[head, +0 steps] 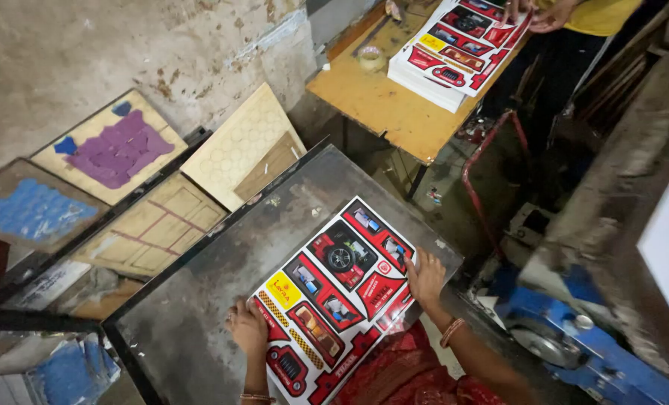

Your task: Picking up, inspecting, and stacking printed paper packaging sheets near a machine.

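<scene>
Two hands hold one printed sheet (333, 294) flat on a dark metal plate (222, 277) — a red, white and yellow card showing toy-car pictures. The left hand (247, 328) presses on the sheet's near left edge, fingers spread and flat on it. The right hand (425, 276) lies on the sheet's right edge, fingers apart, palm down. Neither hand is closed around anything. Wooden die boards (162, 217) lean by the wall left of the plate, some with blue or purple foam. Farther off, a stack of similar printed sheets (454, 49) sits on a yellow wooden table (383, 105) — another person's hands (533, 13) rest on its far end.
</scene>
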